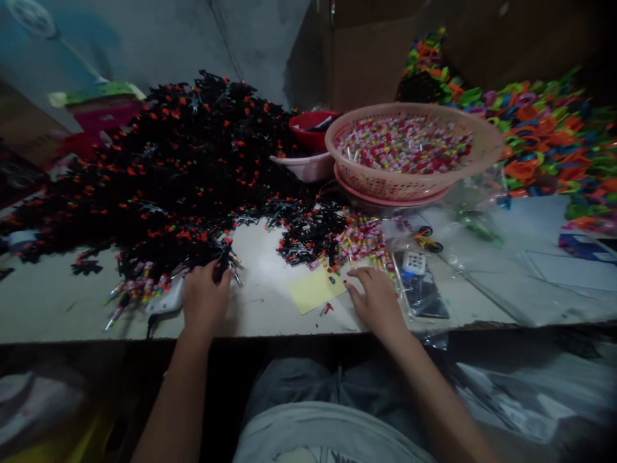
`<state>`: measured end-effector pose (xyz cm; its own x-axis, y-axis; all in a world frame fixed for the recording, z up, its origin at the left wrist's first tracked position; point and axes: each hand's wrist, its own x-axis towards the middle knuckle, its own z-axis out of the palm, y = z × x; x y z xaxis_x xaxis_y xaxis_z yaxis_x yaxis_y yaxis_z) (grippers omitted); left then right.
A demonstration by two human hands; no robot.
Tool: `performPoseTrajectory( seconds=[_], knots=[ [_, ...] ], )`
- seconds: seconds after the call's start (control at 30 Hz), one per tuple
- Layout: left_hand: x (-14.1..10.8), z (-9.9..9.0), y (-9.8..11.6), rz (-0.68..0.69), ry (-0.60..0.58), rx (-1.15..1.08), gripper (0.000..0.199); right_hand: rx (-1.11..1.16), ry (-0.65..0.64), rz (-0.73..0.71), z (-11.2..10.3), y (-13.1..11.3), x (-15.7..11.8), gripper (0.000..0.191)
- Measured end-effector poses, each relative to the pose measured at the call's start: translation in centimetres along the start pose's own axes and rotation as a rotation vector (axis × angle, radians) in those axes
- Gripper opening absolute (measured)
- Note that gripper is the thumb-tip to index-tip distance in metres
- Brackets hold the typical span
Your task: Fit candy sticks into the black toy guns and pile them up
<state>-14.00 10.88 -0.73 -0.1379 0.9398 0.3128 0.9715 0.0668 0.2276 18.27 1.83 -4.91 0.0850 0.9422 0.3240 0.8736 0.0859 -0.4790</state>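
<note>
My left hand point(206, 297) is closed around a small black toy gun point(222, 258) at the front edge of a heap of similar pieces. Part of the toy is hidden by my fingers. My right hand point(376, 297) rests low over the table with thumb and fingers apart, just right of a yellow paper point(312, 293). By its fingertips lie tiny coloured bits point(332, 279). A small red piece point(328, 308) lies below the paper. Beyond the right hand spreads a pile of small pink and yellow capped tubes point(361, 238), beside a smaller pile of black toy guns point(308, 238).
A large heap of black toys point(193, 148) fills the back left. A pink basket point(414, 183) of small tubes stands back right, near a red bowl point(312, 138). A white device point(166, 301), a bagged phone-like item point(424, 296) and bright plastic pieces point(535, 141) lie around.
</note>
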Motion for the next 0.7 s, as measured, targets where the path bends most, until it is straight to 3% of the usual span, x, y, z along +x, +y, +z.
performPoseTrajectory(
  seconds=[0.07, 0.17, 0.27, 0.33, 0.43, 0.57, 0.7],
  knots=[
    [0.1, 0.3, -0.6, -0.028, 0.099, 0.09, 0.057, -0.098, -0.026, 0.034, -0.1, 0.9, 1.3, 0.029],
    [-0.9, 1.1, 0.9, 0.001, 0.153, 0.062, 0.055, -0.187, -0.069, 0.096, 0.4, 1.7, 3.2, 0.037],
    [-1.3, 2.8, 4.2, 0.247, -0.014, -0.067, 0.044, -0.259, -0.088, 0.138, 1.5, 1.8, 5.1, 0.036],
    [-0.7, 4.4, 6.6, 0.405, -0.145, -0.151, 0.048, -0.3, -0.085, 0.135, 2.3, 1.7, 6.0, 0.034],
    [1.0, 6.8, 9.1, 0.494, -0.283, -0.22, 0.051, -0.295, -0.071, 0.093, 3.1, 1.7, 6.5, 0.028],
    [2.6, 8.2, 10.0, 0.489, -0.328, -0.243, 0.044, -0.103, 0.009, 0.097, 3.1, 2.5, 6.0, 0.018],
    [2.3, 7.1, 9.2, 0.473, -0.334, -0.3, 0.04, 0.39, 0.141, 0.17, 2.0, 2.9, 4.6, 0.017]
  ],
)
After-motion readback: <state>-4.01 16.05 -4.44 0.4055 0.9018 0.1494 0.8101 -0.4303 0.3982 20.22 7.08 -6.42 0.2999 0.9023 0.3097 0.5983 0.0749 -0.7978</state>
